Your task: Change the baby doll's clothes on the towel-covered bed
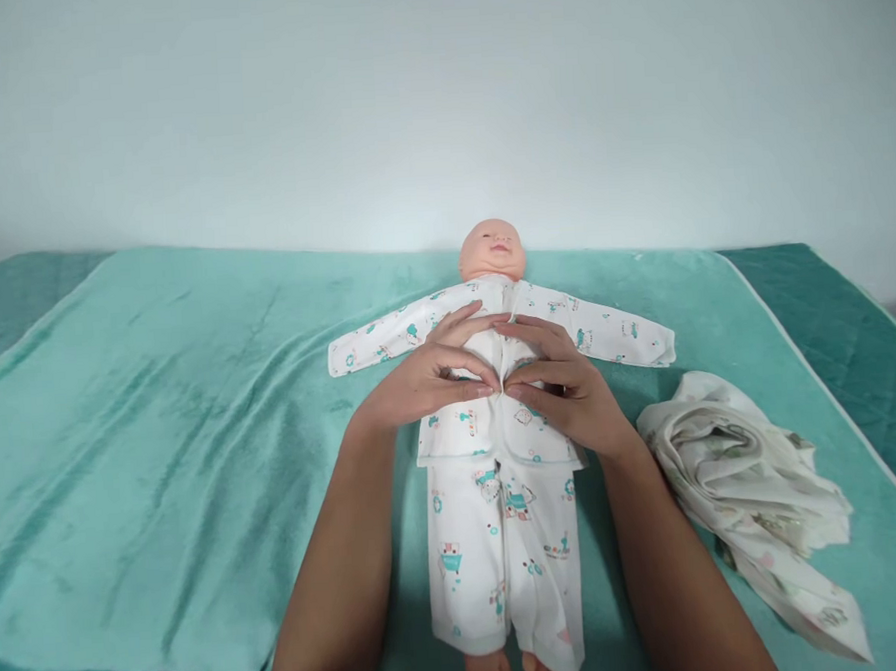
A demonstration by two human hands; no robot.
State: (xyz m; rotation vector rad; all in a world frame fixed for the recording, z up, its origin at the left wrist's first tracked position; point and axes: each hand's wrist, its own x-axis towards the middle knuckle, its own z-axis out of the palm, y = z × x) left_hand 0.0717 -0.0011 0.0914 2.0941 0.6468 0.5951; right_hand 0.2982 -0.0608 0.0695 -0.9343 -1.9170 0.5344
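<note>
A baby doll [492, 248] lies on its back on a teal blanket [159, 421], head toward the wall. It wears a white printed shirt [605, 332] and matching trousers [496, 543], arms spread, bare feet at the near edge. My left hand [427, 372] and my right hand [559, 380] meet on the doll's chest. Each pinches one edge of the shirt's front opening, thumb against fingers, at the middle of the torso.
A crumpled white printed cloth [757, 490] lies on the blanket to the right of the doll. A darker green quilted mattress [830, 325] shows past the blanket's right edge. A plain pale wall stands behind.
</note>
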